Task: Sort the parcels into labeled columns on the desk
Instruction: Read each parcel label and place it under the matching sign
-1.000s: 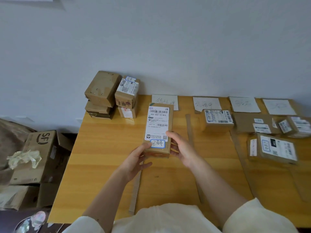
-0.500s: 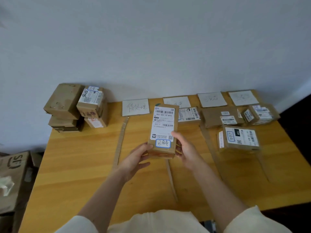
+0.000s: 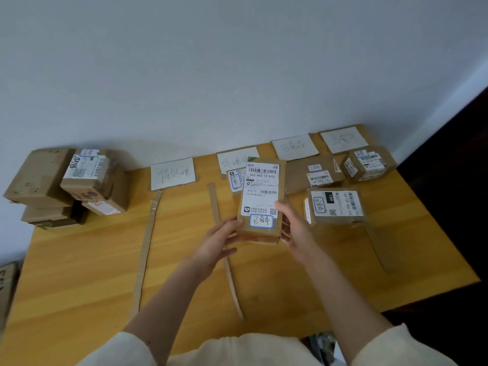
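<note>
I hold a long cardboard parcel [image 3: 261, 199] above the yellow desk [image 3: 79, 273]; it bears a white shipping label and a blue-framed handwritten sticker. My left hand [image 3: 216, 241] grips its near left corner, my right hand [image 3: 293, 228] grips its right side with the thumb on top. Handwritten column cards lie along the wall: one at the left [image 3: 173, 173], one half hidden behind the held parcel [image 3: 232, 158], and two more to the right [image 3: 294, 146] [image 3: 343, 139]. Cardboard strips [image 3: 146, 247] [image 3: 224, 260] divide the columns. Several unsorted parcels [image 3: 74, 186] are stacked at the desk's far left corner.
Sorted parcels lie on the right: a flat one [image 3: 314, 174], a small box [image 3: 368, 163], a labelled box [image 3: 335, 206] in front, and one [image 3: 235, 178] partly behind the held parcel. The desk's right edge drops to dark floor. A carton [image 3: 6, 286] stands at the left.
The view has swung further right, so the desk and stack sit more to the left in frame. The parcel stays in both hands and is now over the second and third columns.
</note>
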Available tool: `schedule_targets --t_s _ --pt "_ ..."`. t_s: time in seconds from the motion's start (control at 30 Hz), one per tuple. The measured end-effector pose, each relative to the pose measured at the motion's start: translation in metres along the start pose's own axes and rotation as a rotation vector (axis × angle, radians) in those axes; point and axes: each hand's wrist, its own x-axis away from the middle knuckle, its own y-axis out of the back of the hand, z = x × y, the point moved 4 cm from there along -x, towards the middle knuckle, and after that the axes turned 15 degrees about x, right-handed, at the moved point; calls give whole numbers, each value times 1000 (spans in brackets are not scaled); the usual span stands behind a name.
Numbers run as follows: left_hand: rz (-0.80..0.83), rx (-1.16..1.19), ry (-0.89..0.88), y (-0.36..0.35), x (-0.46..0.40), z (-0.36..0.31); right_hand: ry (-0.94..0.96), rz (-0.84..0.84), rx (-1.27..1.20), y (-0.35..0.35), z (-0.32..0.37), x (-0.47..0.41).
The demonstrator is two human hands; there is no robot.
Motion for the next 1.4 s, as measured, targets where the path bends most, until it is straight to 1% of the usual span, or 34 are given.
schedule_targets --t_s 0.1,0.23,0.3,0.4,0.5,0.63,0.9,1.13,1.2,1.3,1.4 --pt "-35 -33 32 -13 -9 9 28 -41 -35 36 -6 5" --pt "-10 -151 85 -34 -17 23 22 -189 -110 104 -28 21" --pt "-5 -184 117 -44 -20 31 -6 -231 -124 137 -44 31" --pt "3 -228 153 -61 -23 40 -75 -238 -86 178 -69 47" --pt "2 -259 172 -72 -26 48 -120 -178 0 200 -91 59" --pt "7 -286 187 -80 -29 56 -160 -122 103 208 -107 62" --pt "-8 -310 187 -76 -31 57 -280 -192 235 225 -116 50" --pt "-26 -319 190 -68 -29 60 -295 -178 371 223 -106 29" --pt "-36 -322 184 -65 -29 59 -278 -234 396 221 -103 24" --pt "-54 -321 177 -59 -30 57 -247 -373 391 216 -103 21" --pt "-66 -312 174 -51 -31 56 -208 -460 418 210 -99 22"
